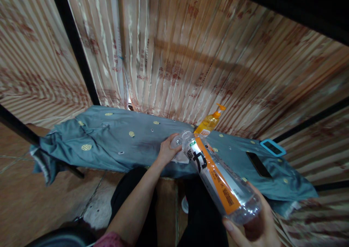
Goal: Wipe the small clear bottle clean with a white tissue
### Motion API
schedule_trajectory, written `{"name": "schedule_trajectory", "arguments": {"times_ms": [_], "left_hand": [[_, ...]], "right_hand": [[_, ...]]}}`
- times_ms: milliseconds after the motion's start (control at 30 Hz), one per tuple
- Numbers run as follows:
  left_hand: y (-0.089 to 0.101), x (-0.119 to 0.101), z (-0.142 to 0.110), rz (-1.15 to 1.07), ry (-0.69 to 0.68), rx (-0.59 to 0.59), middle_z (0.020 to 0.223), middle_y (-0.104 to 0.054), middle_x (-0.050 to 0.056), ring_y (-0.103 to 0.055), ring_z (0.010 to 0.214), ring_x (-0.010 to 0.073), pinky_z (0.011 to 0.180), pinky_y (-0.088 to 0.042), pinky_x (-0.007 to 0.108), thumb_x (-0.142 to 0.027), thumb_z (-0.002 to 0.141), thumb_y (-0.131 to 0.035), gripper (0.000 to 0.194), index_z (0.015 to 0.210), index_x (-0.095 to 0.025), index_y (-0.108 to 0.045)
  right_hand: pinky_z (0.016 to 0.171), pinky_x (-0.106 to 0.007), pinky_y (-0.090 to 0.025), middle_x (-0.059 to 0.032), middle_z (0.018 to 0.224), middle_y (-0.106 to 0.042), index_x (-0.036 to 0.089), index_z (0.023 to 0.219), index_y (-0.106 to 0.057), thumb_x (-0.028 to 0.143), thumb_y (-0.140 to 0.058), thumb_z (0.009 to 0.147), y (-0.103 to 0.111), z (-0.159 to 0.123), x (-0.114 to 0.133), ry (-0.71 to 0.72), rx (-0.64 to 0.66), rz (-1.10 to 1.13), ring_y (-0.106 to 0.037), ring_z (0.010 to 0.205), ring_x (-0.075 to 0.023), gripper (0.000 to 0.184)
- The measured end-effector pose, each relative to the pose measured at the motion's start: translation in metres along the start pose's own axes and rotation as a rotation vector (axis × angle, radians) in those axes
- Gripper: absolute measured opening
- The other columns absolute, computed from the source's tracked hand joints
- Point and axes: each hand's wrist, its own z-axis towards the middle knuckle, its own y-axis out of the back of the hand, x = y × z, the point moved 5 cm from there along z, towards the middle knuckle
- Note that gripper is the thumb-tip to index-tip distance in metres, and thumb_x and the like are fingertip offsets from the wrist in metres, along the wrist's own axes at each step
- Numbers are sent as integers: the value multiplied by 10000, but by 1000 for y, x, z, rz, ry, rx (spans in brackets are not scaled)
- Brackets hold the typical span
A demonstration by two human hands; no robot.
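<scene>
A large clear plastic bottle (218,174) with an orange and silver label lies slanted in front of me, its base toward the lower right. My right hand (259,221) grips it around the base. At its upper end, my left hand (166,150) is closed on a small, clear, rounded plastic piece (176,141); whether this is a separate container or part of the bottle, I cannot tell. Something white like a tissue (180,157) shows under my left hand, partly covered. Just behind the large bottle stands a yellow pump bottle (208,123) with an orange pump head.
A grey-blue patterned cloth (109,141) covers the narrow table. On its right side lie a dark phone (258,165) and a blue-framed device (272,148). Striped curtains (169,58) hang behind, with black metal posts (75,43). A dark rounded object (62,238) sits at lower left.
</scene>
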Motion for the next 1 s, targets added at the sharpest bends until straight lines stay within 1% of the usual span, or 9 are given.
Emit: {"name": "schedule_trajectory", "arguments": {"times_ms": [300,500,667,800,1000], "left_hand": [[1,-2,0,6,10,13,1224,-762,53,-699,1168,267,1074,-517,384,-161,690,-792,510,1190,-209,-702],[1,-2,-1,11,2,10,1244,-752,78,-700,1164,268,1076,-513,390,-157,687,-793,529,1206,-183,-695],[1,-2,-1,18,-1,-11,1204,-769,58,-706,1148,265,1061,-525,384,-170,685,-795,511,1188,-197,-706],[1,-3,-1,6,3,-2,1203,-769,47,-697,1170,261,1072,-517,377,-161,681,-795,517,1188,-204,-705],[1,-3,-1,10,8,3,1214,-766,46,-700,1166,261,1077,-514,377,-172,675,-805,515,1179,-210,-707]], "right_hand": [[887,-403,-526,-157,1298,-644,191,1485,-409,545,-849,646,-1,-1,0,-18,-10,26,-676,1080,-341,1011],[859,-396,-548,-161,1293,-649,178,1466,-427,535,-846,653,-1,-1,-2,-5,-16,25,-677,1090,-343,982],[851,-395,-562,-152,1277,-664,183,1456,-443,517,-853,648,-1,-1,-2,-5,-18,43,-684,1085,-345,966],[844,-378,-563,-158,1287,-658,172,1439,-456,485,-858,637,-1,-1,-1,4,-28,45,-685,1084,-336,950],[864,-381,-554,-145,1289,-656,195,1466,-430,504,-849,646,0,-1,-4,-3,-16,24,-680,1095,-332,971]]}}
